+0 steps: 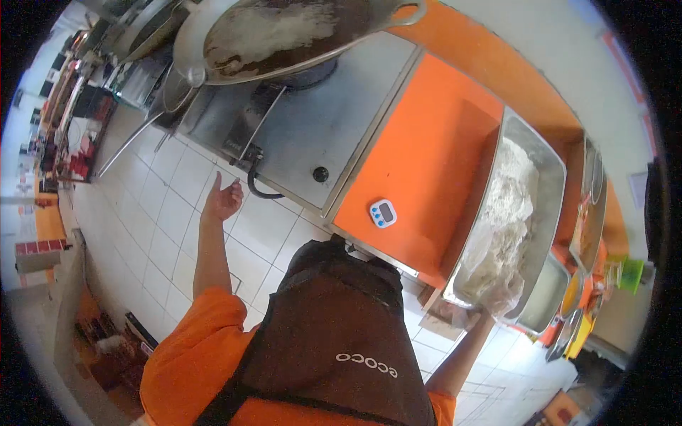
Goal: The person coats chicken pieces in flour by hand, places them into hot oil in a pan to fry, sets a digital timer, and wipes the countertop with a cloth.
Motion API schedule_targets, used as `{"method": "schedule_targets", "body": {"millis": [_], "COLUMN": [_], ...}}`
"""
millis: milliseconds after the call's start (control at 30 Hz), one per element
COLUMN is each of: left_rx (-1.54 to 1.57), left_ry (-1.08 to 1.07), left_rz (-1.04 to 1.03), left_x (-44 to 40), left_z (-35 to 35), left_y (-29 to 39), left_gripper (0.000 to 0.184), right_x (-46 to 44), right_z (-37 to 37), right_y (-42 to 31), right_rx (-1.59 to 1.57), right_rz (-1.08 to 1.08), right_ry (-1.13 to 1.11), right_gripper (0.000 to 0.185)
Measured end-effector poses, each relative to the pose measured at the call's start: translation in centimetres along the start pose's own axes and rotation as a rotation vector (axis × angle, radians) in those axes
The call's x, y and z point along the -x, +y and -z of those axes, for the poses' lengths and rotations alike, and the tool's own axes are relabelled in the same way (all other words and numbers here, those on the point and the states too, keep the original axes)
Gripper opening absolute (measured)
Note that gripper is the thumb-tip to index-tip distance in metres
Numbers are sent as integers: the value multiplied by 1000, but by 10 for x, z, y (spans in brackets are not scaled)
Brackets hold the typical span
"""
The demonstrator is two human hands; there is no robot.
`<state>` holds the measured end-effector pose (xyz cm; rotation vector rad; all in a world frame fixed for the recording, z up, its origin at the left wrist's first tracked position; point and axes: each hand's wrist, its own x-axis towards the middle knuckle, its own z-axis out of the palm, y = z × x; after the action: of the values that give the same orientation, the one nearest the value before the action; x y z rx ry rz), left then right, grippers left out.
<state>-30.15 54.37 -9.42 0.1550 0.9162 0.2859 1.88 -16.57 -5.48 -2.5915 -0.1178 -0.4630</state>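
Observation:
My left hand (226, 200) hangs in the air over the floor tiles, just left of the stove. Its thumb points away and the other fingers are loosely curled; I see nothing in it. My right hand (486, 317) is at the near end of a deep steel tray (548, 167) holding white flour (510, 186). Clear crumpled plastic (506, 297) covers or surrounds this hand, so its fingers are hidden. I cannot tell whether the plastic is a glove or a bag.
A small white timer (383, 213) lies on the orange counter (444, 106). Further left, a large wok (341, 42) with dark liquid sits on the steel stove (341, 113). Beyond the flour stands another steel pan (543, 295) with pale contents. A long handle (128, 145) juts out over the floor.

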Motion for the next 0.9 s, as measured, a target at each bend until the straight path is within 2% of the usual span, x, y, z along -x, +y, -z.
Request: {"method": "schedule_targets", "body": {"millis": [33, 133, 167, 267, 300, 333, 367, 400, 467, 533, 633, 733, 767, 833, 900], "left_rx": [-45, -172, -216, -341, -451, -472, -493, -428, -321, -135, -1221, -2204, -2289, -1519, -1685], "left_ry": [-20, -26, -19, 67, 143, 194, 249, 289, 46, -255, 497, 1340, 1191, 438, 337], "left_rz": [-30, -205, -273, -548, -726, -803, -878, -850, -908, -811, -632, -262, -782, -989, -1116], "left_x": [3, 18, 24, 31, 46, 69, 92, 114, 144, 156, 134, 130, 115, 89, 95], "left_z": [7, 23, 28, 61, 53, 33, 12, -3, 14, 51, 34, 35, 62, 20, -94], "left_y": [-3, -14, -18, -6, -13, -18, -22, -20, -2, 29, -43, -114, -116, -152, -219], "left_gripper": [52, 34, 27, 23, 24, 25, 26, 28, 27, 27, 38, 53, 48, 41, 31], "right_x": [0, 3, 1, -3, -5, -10, -14, -16, -27, -45, -60, -65, -68, -72, -70], "right_z": [-1, -6, -4, 8, 13, 17, 15, 16, 34, 49, 57, 54, 54, 60, 57], "right_y": [-2, 1, -4, -20, -32, -36, -21, -3, -3, -13, -15, -2, -3, -3, 9], "right_rx": [-51, -229, -215, -197, -210, -217, -227, -230, -229, -243, -582, -940, -892, -781, -835], "right_rz": [14, -212, -163, -85, -99, -119, -194, -275, -229, -167, -270, -359, -346, -321, -366], "right_ry": [10, 41, 24, -28, -49, -66, -64, -60, -116, -165, -115, -194, -223, -285, -351], "right_gripper": [34, 31, 30, 35, 41, 47, 46, 45, 41, 38, 31, 28, 26, 22, 31]}}
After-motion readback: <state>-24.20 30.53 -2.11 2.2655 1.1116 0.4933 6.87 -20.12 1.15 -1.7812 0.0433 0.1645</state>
